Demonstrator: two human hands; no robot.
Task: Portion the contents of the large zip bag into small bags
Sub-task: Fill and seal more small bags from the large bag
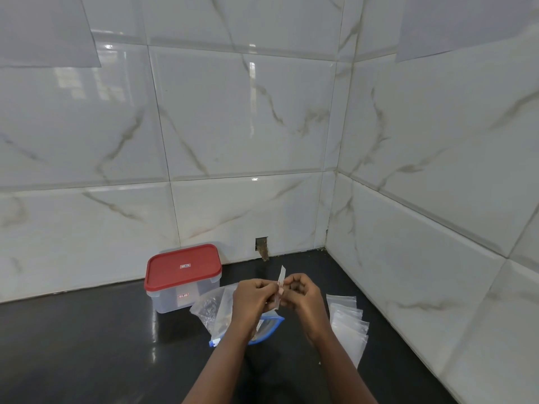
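Both hands work on one small bag (281,272), held upright on edge above the bench (87,345). The left hand (252,298) and right hand (302,293) meet at its edge, and the curled fingers (288,282) of each pinch the thin plastic from their own side. This looks like work at the mouth of the bag, either prising it open for a portion or pressing it closed; the frame is too small to tell which, or whether anything is inside. The large zip bag (269,326), with its blue strip, lies flat on the bench directly beneath the wrists. More clear bags (208,307) lie just left of it, one seemingly with dark bits inside. A fanned stack of small bags (348,322) waits to the right, near the wall. A container (183,275) with a red lid stands behind. The next move probably calls for one hand to free itself and reach down to the large bag while the other keeps the small one steady.
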